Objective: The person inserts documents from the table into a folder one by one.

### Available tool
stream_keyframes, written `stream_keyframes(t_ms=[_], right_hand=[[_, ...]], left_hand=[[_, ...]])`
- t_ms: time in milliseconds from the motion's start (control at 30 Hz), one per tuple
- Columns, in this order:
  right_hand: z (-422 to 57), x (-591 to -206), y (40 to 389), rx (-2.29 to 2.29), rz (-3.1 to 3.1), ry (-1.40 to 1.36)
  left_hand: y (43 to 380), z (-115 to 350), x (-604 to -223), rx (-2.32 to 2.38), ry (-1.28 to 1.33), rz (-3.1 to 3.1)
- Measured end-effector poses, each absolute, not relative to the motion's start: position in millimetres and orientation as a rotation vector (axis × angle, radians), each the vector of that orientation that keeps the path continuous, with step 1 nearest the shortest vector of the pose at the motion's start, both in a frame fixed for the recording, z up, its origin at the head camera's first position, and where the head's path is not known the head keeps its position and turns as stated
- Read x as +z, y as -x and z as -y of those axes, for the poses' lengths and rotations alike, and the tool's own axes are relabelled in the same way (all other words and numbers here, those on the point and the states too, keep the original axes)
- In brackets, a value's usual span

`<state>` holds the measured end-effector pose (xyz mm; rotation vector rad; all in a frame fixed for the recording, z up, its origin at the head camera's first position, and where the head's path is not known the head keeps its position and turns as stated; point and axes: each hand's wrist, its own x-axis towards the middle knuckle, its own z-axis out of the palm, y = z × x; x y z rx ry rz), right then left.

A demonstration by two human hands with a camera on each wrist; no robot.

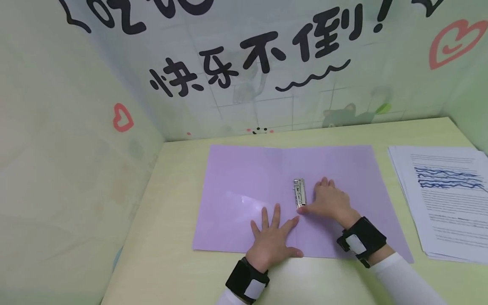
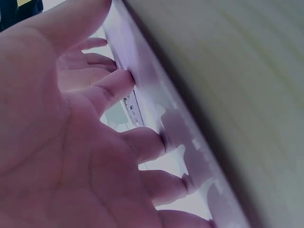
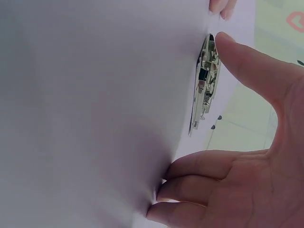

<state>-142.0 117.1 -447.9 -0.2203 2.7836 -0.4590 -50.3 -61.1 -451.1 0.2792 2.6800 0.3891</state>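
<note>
Folder (image 1: 240, 173) lies spread open on desk (image 1: 164, 237), crease approx. mid. Clip (image 1: 300, 192), metal, sits on it just R of crease, roughly in line w/ it. Whether clip is shut: can't tell.

My L hand (image 1: 270, 243): fingers fanned wide, tips on L panel, thumb by near edge; grips nothing. My R hand (image 1: 331, 201): thumb stretched to clip's near end, fingers fairly straight & close together, tips down on R panel; wide gap thumb to fingers, no grip seen. Thumb contact w/ clip looks likely, can't confirm.

Step in hand, in my judgement: steadying folder flat, R thumb at clip. Next move, I judge, calls for firm L pressure so folder doesn't slide, & light thumb work at clip end w/o dragging the panel.

Edges: far edge set off from back wall (image 1: 190, 114) by a strip of desk. R edge near papers (image 1: 446, 203), narrow strip between, no contact. L side has broadest strip of desk before side wall (image 1: 76, 169), so best room for moving, est. Near edge: heel of L hand extends past it. R wristband (image 1: 362, 238) sits over near part of R panel; clearance n/k.
</note>
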Motion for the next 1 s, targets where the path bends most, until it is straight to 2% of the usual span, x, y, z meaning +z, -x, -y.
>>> stream_keyframes(t_ms=[467, 1000], right_hand=[[-112, -440, 132, -0.547, -2.769, 0.248], [-89, -426, 125, -0.692, -2.946, 0.517]], left_hand=[[45, 66, -453, 0.339, -0.280, -2.701], [39, 73, -454, 0.299, -0.306, -2.731]])
